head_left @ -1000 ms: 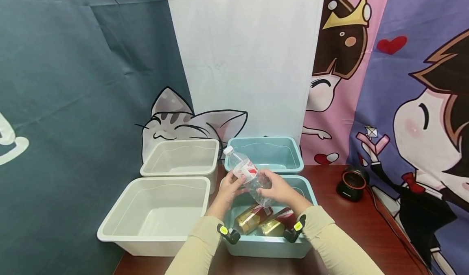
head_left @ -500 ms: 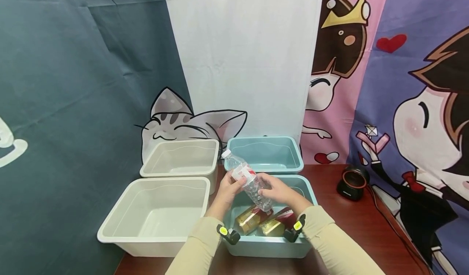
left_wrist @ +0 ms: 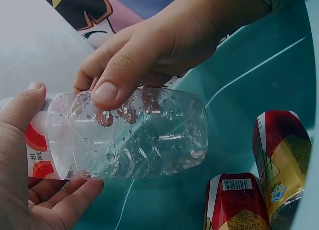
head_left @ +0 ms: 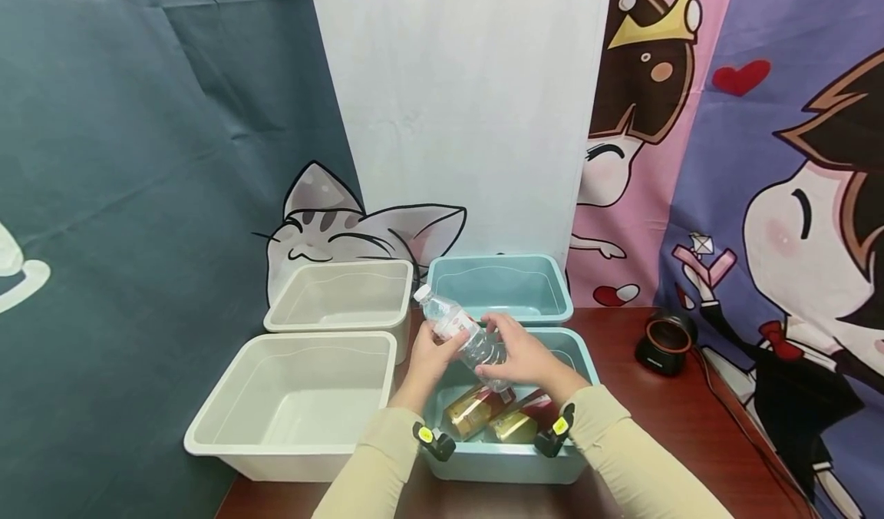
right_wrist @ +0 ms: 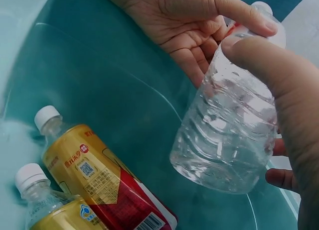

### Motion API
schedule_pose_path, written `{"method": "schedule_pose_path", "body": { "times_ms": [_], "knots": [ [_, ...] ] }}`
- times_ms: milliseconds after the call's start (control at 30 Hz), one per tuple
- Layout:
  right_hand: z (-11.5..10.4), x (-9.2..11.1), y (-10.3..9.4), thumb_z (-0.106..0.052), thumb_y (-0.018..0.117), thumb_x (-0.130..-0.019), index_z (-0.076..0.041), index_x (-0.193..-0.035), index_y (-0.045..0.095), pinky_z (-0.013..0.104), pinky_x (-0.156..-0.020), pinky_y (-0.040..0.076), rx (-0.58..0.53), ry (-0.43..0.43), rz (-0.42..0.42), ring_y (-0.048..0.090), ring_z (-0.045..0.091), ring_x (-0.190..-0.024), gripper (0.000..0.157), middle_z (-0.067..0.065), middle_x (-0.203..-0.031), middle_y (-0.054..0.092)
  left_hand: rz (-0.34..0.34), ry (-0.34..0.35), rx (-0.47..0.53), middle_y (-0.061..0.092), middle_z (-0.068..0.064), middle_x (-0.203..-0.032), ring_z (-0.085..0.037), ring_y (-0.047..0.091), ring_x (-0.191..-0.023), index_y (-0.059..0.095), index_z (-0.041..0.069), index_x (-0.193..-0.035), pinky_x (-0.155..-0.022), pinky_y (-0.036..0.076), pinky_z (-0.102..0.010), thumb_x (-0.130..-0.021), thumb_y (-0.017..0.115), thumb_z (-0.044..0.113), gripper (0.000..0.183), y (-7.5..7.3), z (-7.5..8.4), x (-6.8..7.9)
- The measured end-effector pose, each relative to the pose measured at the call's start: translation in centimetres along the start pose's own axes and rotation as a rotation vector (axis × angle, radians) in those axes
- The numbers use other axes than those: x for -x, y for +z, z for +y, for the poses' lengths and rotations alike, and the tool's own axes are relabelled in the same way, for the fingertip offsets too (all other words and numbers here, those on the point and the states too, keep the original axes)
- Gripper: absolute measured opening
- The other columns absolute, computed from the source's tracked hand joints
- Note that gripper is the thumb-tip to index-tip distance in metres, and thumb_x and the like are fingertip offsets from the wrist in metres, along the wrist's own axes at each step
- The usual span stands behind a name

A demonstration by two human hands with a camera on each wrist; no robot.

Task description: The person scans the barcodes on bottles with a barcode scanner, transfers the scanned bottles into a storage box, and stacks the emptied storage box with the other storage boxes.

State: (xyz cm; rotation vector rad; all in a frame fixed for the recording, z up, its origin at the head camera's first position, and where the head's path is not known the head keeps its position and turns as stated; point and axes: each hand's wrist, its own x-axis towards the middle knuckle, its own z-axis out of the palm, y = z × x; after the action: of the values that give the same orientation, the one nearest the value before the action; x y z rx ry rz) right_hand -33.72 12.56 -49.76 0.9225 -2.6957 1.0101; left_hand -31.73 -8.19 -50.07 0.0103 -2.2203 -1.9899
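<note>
A clear plastic bottle (head_left: 450, 321) with a white cap and a white-and-red label slants over the front blue bin (head_left: 507, 465), cap toward the back left. My left hand (head_left: 428, 361) grips it around the label, thumb on the near side. Lower down, my right hand (head_left: 530, 356) holds the ribbed body; in the left wrist view its thumb lies on the bottle (left_wrist: 159, 140), with fingertips seen through the plastic. Beneath, two gold-and-red bottles with white caps lie in the bin: one (right_wrist: 94, 165) beside another (right_wrist: 70, 215), which is partly cut off.
A second blue bin (head_left: 497, 318) stands behind the front one. To the left are a front cream bin (head_left: 304, 450) and a rear cream bin (head_left: 338, 328). A black round device (head_left: 664, 342) with a cable sits on the red-brown table (head_left: 621, 427) at the right, before a printed curtain.
The bottle has turned in my hands, so less of the label's red print shows. Its cap has shifted slightly left and down. The right fingers have changed their hold a little.
</note>
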Motion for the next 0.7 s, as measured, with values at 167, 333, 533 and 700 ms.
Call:
{"method": "schedule_pose_path", "body": {
  "times_ms": [167,333,533,700],
  "knots": [
    [-0.14,-0.09,0.01,-0.05,0.085,-0.072,-0.013,-0.144,0.043,0.039,-0.087,0.054,0.04,0.01,-0.02,0.057,0.016,-0.103,0.092,0.002,-0.123,0.054,0.012,-0.009,0.002,0.064,-0.018,-0.11,-0.022,0.066,-0.093,0.049,0.0,-0.12,-0.073,0.062,-0.033,-0.084,0.082,0.027,0.056,0.16,0.06,-0.02],
    [-0.18,-0.08,0.11,-0.045,0.085,-0.074,-0.013,-0.142,0.043,0.036,-0.085,0.056,0.042,0.021,-0.038,0.058,0.013,-0.099,0.085,0.001,-0.122,0.056,-0.028,-0.001,0.058,0.063,-0.022,-0.112,-0.023,0.067,-0.093,0.047,-0.004,-0.12,-0.072,0.062,-0.035,-0.086,0.081,0.019,0.053,0.23,-0.07,0.06],
    [-0.19,-0.06,0.19,-0.039,0.082,-0.073,-0.011,-0.14,0.044,0.032,-0.079,0.055,0.042,0.041,-0.023,0.059,0.011,-0.092,0.082,-0.001,-0.116,0.058,-0.101,-0.012,0.135,0.062,-0.029,-0.122,-0.03,0.069,-0.101,0.043,-0.006,-0.13,-0.078,0.062,-0.039,-0.09,0.076,0.014,0.056,0.16,-0.28,0.0],
    [-0.28,0.08,0.17,-0.033,0.081,-0.074,-0.01,-0.142,0.043,0.036,-0.083,0.055,-0.017,0.109,-0.015,0.06,0.013,-0.095,0.081,0.001,-0.116,0.061,-0.189,-0.006,0.19,0.058,-0.032,-0.129,-0.035,0.067,-0.108,0.04,-0.007,-0.14,-0.083,0.06,-0.048,-0.094,0.071,0.011,0.058,0.08,-0.53,-0.09]
  ]
}}
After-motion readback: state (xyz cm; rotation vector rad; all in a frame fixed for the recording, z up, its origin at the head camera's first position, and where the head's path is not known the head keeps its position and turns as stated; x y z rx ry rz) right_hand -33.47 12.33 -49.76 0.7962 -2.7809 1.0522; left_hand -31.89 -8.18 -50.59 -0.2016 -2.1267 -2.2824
